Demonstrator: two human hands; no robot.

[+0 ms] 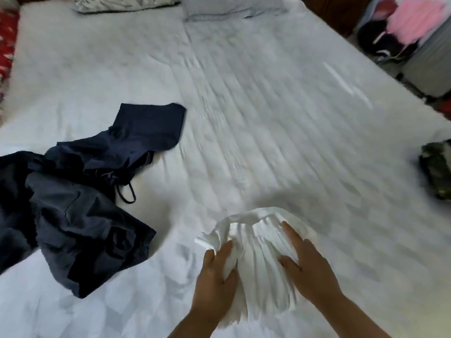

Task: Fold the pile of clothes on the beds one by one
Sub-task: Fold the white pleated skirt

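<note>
White bed [244,98] fills most of the view, w/ quilted cover and motion blur across it. Near edge, centre-right: white pleated garment [258,242], bunched, lying on the bed between both hands. Left hand [214,269] grips the garment's left side, fingers curled round a fold of cloth. Right hand [307,262] lies on the right side, fingers spread and fairly straight, pressing on the pleats; thumb points in toward the middle. Dark navy clothes [80,191] sit in a loose heap on the bed's left, well apart from the white garment, a drawstring loop trailing out at its right edge. Camo item [436,169] at the bed's right edge, partly cut off. Two pillows [127,3] at the far end. Suitcase [429,62] w/ pink cloth [415,20] on top stands beside the bed, upper right. Red patterned fabric [7,45] at far left edge.
</note>
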